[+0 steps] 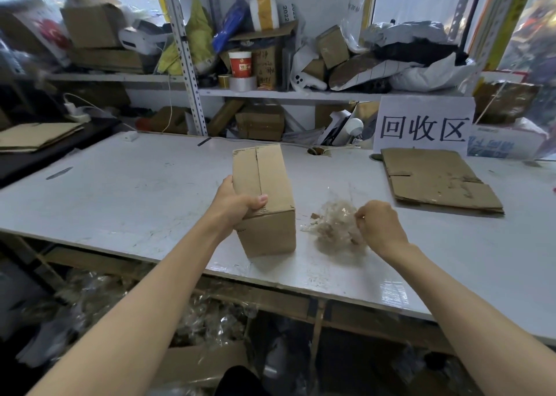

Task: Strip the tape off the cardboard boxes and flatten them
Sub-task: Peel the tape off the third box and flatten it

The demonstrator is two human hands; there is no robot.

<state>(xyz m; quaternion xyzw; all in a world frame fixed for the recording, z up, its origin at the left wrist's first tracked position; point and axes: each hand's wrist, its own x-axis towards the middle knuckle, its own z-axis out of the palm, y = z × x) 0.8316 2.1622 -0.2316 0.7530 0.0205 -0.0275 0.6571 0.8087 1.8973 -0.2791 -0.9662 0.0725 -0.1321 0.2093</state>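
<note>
Box (264, 197) upright on table (120, 191), contents hidden; left hand (237, 203) fingers grip it; right hand (380, 225) fingers pinch tape wad (334, 227).

Our plain brown box (264, 197), clear tape wad (334, 224) with brown flecks, scuffed white table (135, 191), black-on-white sign (424, 125).

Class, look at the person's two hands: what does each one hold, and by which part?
The left hand grips the upright cardboard box by its near top edge. The right hand pinches the wad of stripped tape at its right side.
</note>
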